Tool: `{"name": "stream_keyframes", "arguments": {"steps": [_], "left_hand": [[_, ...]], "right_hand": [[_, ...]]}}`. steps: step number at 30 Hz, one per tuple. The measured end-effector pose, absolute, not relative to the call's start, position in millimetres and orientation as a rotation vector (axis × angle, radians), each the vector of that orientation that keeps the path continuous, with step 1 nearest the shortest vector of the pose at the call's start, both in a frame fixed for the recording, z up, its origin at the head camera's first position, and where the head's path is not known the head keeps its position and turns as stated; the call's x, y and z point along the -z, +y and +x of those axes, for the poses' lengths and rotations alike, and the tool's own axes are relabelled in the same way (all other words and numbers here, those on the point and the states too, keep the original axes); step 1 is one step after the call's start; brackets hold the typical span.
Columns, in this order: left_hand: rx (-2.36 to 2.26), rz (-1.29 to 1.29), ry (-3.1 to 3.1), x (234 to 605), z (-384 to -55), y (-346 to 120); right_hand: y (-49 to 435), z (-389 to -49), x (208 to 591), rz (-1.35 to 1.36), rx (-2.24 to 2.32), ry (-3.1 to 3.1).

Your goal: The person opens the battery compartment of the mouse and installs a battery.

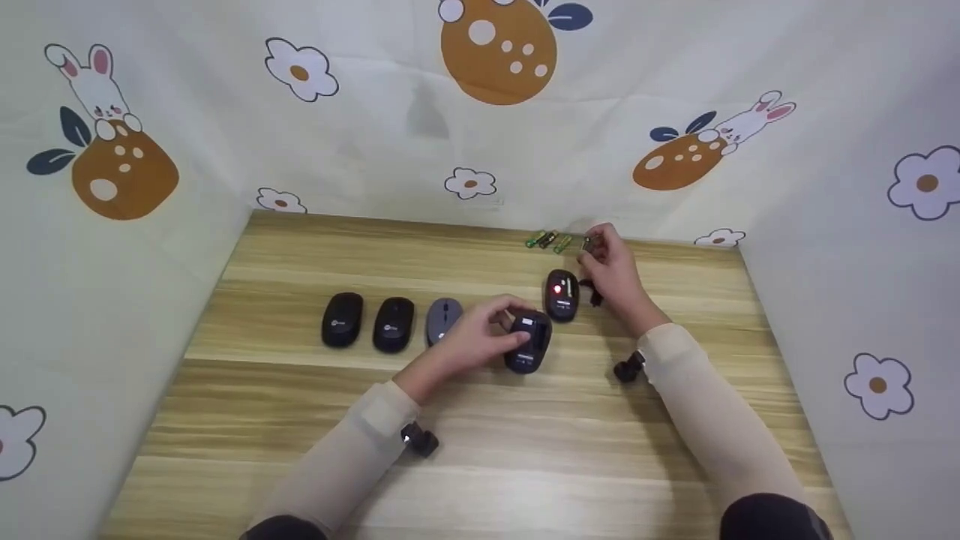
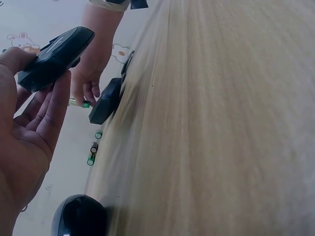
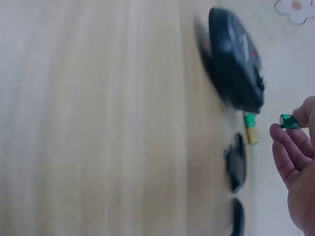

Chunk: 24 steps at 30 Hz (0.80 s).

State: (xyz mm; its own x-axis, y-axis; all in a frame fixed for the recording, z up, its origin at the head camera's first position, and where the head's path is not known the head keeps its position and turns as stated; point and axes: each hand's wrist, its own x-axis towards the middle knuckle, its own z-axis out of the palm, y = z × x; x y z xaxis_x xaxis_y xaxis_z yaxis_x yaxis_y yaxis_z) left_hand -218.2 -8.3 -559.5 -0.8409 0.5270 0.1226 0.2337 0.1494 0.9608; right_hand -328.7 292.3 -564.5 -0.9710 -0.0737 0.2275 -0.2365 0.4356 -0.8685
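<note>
My left hand (image 1: pixel 480 334) grips an upturned black computer mouse (image 1: pixel 529 352) just over the table, its dark battery slot facing up. In the left wrist view the thumb lies on top of this mouse (image 2: pixel 56 56) and the fingers support it from below. My right hand (image 1: pixel 615 270) pinches a small green battery (image 3: pixel 287 121) between thumb and fingers near the back edge. Another upturned black mouse (image 1: pixel 562 309) lies between the hands, a red light glowing on its underside and a battery in its slot. Several green and gold batteries (image 1: pixel 562 244) lie left of my right hand.
To the left stand two black mice (image 1: pixel 343 320) and a grey mouse (image 1: pixel 444 315), right side up and partly behind my left hand. Dark covers (image 3: pixel 237 164) lie by the right hand. A patterned cloth wall (image 1: pixel 360 150) borders the wooden table (image 1: pixel 525 450).
</note>
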Motion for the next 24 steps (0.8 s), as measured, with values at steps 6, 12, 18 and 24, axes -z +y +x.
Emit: {"name": "stream_keyframes", "arguments": {"steps": [6,12,18,24], "left_hand": [[-1.750,0.726,2.180,557,-218,-9],[-1.768,0.740,2.167,558,-219,-9],[-1.783,0.777,2.171,558,-219,-9],[-1.785,0.809,2.184,560,-220,-8]], "right_hand": [[285,-308,544,0.329,-1.631,-2.498],[278,-287,531,0.391,-1.653,-2.482],[267,-265,521,0.404,-1.754,-2.410],[259,-246,509,0.485,-1.843,-2.339]]}}
